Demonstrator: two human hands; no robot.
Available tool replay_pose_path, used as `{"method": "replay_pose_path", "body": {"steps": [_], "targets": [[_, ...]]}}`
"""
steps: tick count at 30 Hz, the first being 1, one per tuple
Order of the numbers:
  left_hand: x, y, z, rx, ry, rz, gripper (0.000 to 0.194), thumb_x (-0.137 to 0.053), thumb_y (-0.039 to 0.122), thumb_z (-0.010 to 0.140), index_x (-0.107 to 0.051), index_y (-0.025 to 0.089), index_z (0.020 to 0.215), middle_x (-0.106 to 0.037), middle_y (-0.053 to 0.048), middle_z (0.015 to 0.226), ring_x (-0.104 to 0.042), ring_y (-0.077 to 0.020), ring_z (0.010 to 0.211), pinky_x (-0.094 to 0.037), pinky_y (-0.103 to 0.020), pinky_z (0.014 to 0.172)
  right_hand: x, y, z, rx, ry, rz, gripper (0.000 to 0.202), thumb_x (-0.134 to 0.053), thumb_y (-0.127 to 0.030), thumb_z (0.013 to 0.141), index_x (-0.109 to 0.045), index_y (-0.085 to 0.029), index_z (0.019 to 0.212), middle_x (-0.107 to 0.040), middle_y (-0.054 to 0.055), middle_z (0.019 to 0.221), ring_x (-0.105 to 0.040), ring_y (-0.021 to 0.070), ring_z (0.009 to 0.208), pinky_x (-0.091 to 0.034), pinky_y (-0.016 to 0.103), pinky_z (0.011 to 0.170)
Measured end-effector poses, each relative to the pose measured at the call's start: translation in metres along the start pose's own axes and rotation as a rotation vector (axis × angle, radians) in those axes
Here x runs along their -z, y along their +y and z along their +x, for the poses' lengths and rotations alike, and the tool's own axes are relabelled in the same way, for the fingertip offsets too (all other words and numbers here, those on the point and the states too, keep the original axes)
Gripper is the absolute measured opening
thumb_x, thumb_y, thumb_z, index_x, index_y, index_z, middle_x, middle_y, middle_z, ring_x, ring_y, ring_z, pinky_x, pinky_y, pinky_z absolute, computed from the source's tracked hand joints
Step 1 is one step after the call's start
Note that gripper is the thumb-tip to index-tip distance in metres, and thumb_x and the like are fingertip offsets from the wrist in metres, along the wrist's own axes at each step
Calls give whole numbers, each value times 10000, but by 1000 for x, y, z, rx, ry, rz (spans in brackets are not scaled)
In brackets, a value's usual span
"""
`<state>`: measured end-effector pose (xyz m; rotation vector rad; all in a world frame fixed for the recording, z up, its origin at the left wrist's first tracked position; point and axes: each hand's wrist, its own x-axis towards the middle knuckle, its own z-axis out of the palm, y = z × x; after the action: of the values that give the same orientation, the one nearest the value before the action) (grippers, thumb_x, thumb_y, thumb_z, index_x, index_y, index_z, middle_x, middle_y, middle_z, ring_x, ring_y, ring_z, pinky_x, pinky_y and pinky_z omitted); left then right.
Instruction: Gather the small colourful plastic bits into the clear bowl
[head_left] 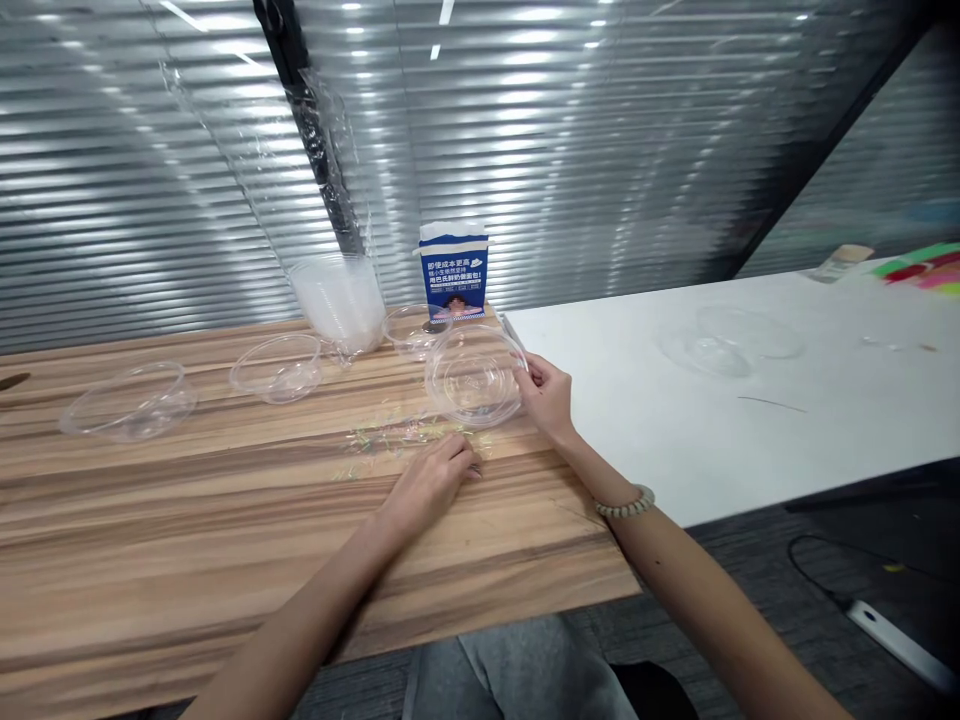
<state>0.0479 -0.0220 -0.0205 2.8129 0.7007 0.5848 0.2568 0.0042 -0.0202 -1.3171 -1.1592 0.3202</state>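
Note:
My right hand grips the right rim of a clear plastic bowl, thumb and fingers pinched together on it. That bowl is tilted so its round inside faces me. Just in front of it, my left hand rests low over the wooden table with its fingers curled together; whatever they hold, if anything, is hidden. Small, thin coloured pieces lie scattered on the wood beyond and left of my left hand. Some show close to its fingertips, under the bowl's lower edge.
Clear bowls stand along the left: one far left, one nearer, another behind the held bowl. A stack of clear containers and a blue paper bag are at the back. A white table adjoins on the right.

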Motion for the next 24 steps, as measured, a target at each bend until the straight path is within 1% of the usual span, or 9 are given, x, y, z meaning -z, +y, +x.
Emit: {"method": "replay_pose_path", "body": {"steps": [4,11,16,20,24], "targets": [[1,-2,-1,2,21,-5,90,-487,170,890,-575,157,904,-596,-58,900,-552,-172,861,-461,-284,738,0,2,0,-1,-6,-10,389,-504,-272,747,-693,-104,1042,-384,-54,528,-302,82,500,-288,229,490],[3,-1,-1,5,27,-39,122,-473,166,892,-581,173,836,-590,-47,864,-547,-156,817,-452,-263,697,0,4,0,1,-29,-14,393,-506,-288,751,-692,-107,1047,-389,-52,527,-312,85,501,-297,228,490],[1,0,-1,18,-6,-22,116,-463,150,891,-565,167,840,-584,-43,866,-537,-162,823,-443,-275,711,-1,2,0,8,-37,-14,379,-504,-296,759,-699,-114,1028,-381,-51,526,-311,86,504,-303,228,495],[2,2,-1,14,-42,-17,136,-421,100,893,-534,158,846,-571,-37,862,-528,-159,814,-437,-276,714,-1,-1,-1,18,-40,-20,374,-501,-291,763,-699,-110,1023,-363,-52,524,-306,86,505,-303,225,495],[4,4,-1,21,-41,-23,157,-390,80,891,-513,163,841,-560,-33,852,-519,-155,796,-433,-272,701,-1,-3,-2,36,-54,-37,375,-494,-289,768,-695,-123,1037,-367,-52,526,-310,87,504,-297,225,492]]}}
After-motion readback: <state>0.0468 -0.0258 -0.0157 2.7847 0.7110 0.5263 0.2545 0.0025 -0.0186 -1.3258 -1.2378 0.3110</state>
